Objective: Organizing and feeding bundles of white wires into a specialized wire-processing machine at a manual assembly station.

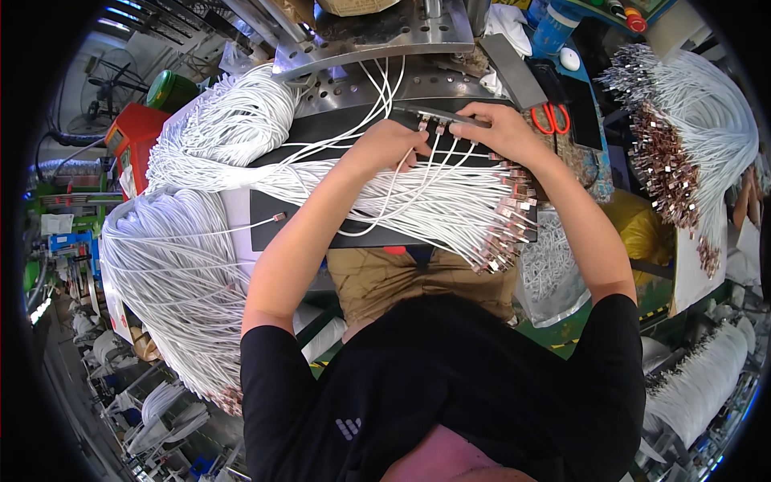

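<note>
Close to the machine, my left hand (385, 147) is closed, its fingertips pinching a white cable near its plug end. My right hand (499, 132) is closed on the right end of a narrow grey metal bar (409, 110), with its thumb beside the cable plugs. Several small copper-coloured plugs (423, 124) sit along the bar's near edge, their white cables trailing toward me. Below both hands lies a thick bundle of white cables (401, 197) on a black work surface (269, 210). Its metal plug ends (504, 229) fan out at the right.
Coiled white cables (233, 120) and a hanging cable bundle (173, 265) lie at the left. A perforated steel machine plate (377, 44) overhangs the far side. Red-handled scissors (551, 119) lie at the right, near a blue container (556, 30). More cables (691, 120) hang at far right.
</note>
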The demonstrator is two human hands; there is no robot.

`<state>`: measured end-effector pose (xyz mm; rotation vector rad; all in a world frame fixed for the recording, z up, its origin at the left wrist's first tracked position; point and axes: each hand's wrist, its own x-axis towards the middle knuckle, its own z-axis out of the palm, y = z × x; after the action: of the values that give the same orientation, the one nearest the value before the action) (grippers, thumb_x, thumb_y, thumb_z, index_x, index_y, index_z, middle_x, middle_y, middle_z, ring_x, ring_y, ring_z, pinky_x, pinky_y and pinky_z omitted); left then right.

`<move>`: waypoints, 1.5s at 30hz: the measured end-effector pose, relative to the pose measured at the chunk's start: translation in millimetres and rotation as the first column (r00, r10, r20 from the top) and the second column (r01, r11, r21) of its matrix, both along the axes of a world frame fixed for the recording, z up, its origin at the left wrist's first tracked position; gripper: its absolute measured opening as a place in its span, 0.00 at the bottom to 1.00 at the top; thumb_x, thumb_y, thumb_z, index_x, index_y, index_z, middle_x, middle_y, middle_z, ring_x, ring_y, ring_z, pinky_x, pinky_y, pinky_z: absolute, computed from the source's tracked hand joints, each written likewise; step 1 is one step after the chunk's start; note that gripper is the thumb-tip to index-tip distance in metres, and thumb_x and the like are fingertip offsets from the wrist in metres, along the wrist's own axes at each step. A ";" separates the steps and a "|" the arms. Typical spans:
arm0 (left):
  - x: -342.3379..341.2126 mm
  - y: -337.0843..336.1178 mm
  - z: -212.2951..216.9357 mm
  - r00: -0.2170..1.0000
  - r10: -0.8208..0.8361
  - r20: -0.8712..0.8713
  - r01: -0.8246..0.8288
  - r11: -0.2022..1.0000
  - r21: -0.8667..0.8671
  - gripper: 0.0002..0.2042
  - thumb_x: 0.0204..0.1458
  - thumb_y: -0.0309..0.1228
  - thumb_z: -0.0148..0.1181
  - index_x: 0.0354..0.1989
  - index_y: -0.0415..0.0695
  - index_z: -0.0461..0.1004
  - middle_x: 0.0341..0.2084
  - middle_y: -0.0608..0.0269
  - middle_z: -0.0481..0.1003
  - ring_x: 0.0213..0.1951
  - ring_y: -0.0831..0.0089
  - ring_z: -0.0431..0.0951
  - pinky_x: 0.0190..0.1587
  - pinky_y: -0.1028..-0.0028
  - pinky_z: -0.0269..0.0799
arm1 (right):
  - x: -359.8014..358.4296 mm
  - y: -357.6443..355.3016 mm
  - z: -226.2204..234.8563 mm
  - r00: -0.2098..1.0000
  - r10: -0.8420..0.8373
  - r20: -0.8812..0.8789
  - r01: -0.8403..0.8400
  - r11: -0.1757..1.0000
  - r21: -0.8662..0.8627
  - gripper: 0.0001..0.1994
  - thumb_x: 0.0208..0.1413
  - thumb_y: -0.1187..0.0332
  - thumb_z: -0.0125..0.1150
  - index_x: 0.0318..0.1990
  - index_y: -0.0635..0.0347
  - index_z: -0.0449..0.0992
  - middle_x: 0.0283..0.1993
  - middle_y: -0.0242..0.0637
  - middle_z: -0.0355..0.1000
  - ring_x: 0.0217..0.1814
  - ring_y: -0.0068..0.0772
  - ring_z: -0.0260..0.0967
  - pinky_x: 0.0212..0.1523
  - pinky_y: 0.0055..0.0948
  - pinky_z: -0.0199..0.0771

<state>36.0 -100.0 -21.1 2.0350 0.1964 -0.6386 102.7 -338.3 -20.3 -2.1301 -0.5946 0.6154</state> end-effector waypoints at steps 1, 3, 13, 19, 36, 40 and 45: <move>0.3 -2.2 4.9 0.989 -0.117 0.089 0.098 0.977 0.191 0.20 0.62 0.46 0.57 0.35 0.37 0.82 0.18 0.72 0.75 0.21 0.77 0.73 0.28 0.77 0.69 | -2.4 -0.1 4.8 0.998 -0.018 0.065 0.025 0.994 -0.111 0.15 0.57 0.65 0.66 0.49 0.62 0.78 0.40 0.36 0.79 0.38 0.28 0.74 0.44 0.27 0.72; 3.5 2.9 19.5 0.954 -0.100 0.282 0.008 0.950 0.311 0.22 0.62 0.46 0.56 0.38 0.35 0.81 0.26 0.63 0.79 0.28 0.69 0.78 0.34 0.69 0.72 | 10.1 0.0 -12.0 0.922 -0.029 0.386 0.053 0.997 -0.050 0.14 0.57 0.65 0.65 0.48 0.61 0.78 0.41 0.38 0.78 0.39 0.34 0.74 0.44 0.30 0.72; 56.3 41.4 0.0 0.886 0.463 -0.018 -0.398 0.743 -0.538 0.23 0.63 0.45 0.55 0.49 0.33 0.74 0.30 0.60 0.77 0.34 0.71 0.76 0.36 0.73 0.69 | 184.7 107.7 -70.3 0.506 -0.321 0.800 0.054 0.938 0.343 0.18 0.62 0.59 0.58 0.51 0.65 0.76 0.53 0.57 0.73 0.55 0.52 0.72 0.54 0.43 0.72; 10.3 31.3 17.2 0.903 0.205 0.377 -0.170 0.978 -0.122 0.18 0.64 0.43 0.54 0.44 0.37 0.76 0.23 0.68 0.72 0.27 0.79 0.70 0.31 0.76 0.64 | 199.3 116.3 -64.9 0.596 -0.282 0.751 0.072 0.951 0.300 0.19 0.62 0.59 0.57 0.52 0.65 0.75 0.55 0.56 0.72 0.55 0.51 0.71 0.55 0.43 0.71; -82.2 24.0 10.3 0.412 -0.381 0.828 -0.009 0.907 0.421 0.13 0.50 0.29 0.65 0.45 0.45 0.77 0.38 0.60 0.77 0.39 0.62 0.77 0.41 0.65 0.74 | 23.4 17.6 -13.9 0.480 -0.038 0.876 0.113 0.993 -0.019 0.16 0.58 0.57 0.64 0.49 0.53 0.80 0.43 0.38 0.73 0.45 0.44 0.68 0.51 0.36 0.67; -84.7 -30.5 -3.0 0.363 -0.378 0.852 -0.016 0.912 0.411 0.11 0.52 0.31 0.64 0.43 0.45 0.76 0.36 0.62 0.76 0.39 0.64 0.76 0.42 0.66 0.74 | -7.8 -21.9 -1.5 0.807 0.217 0.549 -0.069 0.958 -0.277 0.14 0.59 0.62 0.63 0.50 0.54 0.79 0.43 0.40 0.72 0.47 0.44 0.69 0.51 0.36 0.67; -73.9 -33.0 -0.1 0.501 -0.369 0.783 -0.094 0.876 0.473 0.06 0.55 0.33 0.62 0.37 0.45 0.76 0.32 0.61 0.76 0.35 0.62 0.77 0.37 0.64 0.75 | 22.6 -7.3 -32.4 0.856 0.062 0.513 -0.082 0.996 0.016 0.14 0.62 0.62 0.59 0.52 0.52 0.78 0.42 0.42 0.71 0.48 0.43 0.70 0.51 0.34 0.67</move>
<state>-37.9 -132.9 -21.2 2.6064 -0.4870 0.4761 125.3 -345.6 -52.7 -2.2477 -0.9704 0.0564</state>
